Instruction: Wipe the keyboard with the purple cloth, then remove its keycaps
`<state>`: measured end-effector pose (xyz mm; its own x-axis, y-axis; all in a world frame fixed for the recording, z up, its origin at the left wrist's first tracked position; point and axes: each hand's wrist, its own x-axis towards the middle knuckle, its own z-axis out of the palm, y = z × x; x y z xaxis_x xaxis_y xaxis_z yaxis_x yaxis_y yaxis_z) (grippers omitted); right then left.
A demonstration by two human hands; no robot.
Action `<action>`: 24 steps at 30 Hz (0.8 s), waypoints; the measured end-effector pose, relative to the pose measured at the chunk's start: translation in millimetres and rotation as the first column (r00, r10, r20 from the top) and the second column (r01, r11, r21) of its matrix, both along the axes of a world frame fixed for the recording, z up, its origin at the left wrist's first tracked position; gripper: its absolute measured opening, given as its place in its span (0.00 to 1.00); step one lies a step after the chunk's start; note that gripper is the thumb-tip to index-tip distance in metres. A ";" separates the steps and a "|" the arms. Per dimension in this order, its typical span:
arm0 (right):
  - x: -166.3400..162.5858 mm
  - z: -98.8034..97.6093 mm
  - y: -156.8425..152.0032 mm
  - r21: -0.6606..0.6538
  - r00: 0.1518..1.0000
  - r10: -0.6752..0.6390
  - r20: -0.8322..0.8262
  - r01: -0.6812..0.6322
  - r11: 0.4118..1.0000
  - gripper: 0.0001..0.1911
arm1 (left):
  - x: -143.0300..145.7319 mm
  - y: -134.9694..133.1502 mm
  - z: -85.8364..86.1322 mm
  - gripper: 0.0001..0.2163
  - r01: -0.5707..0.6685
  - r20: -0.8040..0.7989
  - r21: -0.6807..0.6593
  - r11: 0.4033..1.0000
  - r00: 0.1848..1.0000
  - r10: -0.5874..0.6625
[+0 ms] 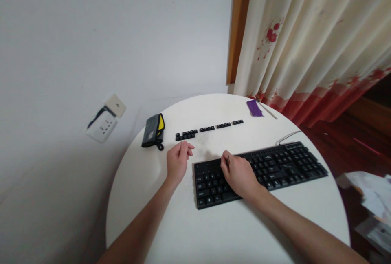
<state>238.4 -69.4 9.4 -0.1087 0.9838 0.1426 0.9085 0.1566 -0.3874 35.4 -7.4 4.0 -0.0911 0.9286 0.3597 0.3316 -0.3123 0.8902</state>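
A black keyboard (pixel 275 168) lies on a round white table (pixel 232 235). My right hand (pixel 240 174) rests on the keyboard's left half, fingers curled around a thin dark tool held at the top row of keys. My left hand (pixel 178 160) hovers just left of the keyboard, fingers pinched together, and what they hold is too small to name. Beyond the hands, a row of removed black keycaps (pixel 207 128) is laid out in groups on the table.
A grey and yellow pouch (pixel 153 130) lies at the table's left edge. A purple piece (pixel 254 108) and a thin stick (pixel 268 110) sit at the far edge by the curtain (pixel 305 40). The keyboard cable (pixel 287 135) runs off right. A wall socket (pixel 102 127) is on the left.
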 end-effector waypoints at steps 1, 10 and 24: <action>1.6 0.1 0.9 -0.009 1.000 -0.006 -0.031 0.006 1.000 0.08 | -0.2 -0.2 -0.3 0.17 -0.001 -0.001 0.000 1.000 1.000 0.001; 19.6 -1.4 6.9 -0.097 0.881 -0.020 -0.472 -0.029 0.995 0.14 | -1.5 -0.7 0.9 0.17 0.005 0.000 0.006 1.000 1.000 -0.005; 25.5 -2.6 10.4 -0.108 0.757 0.016 -0.653 -0.115 0.988 0.14 | -0.9 0.3 -0.1 0.17 -0.004 0.007 -0.007 1.000 1.000 0.004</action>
<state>263.9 -59.0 6.9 -0.1032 0.9921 0.0714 0.4204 0.1086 -0.9008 34.5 -7.1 3.9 -0.0973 0.9309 0.3521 0.3261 -0.3044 0.8950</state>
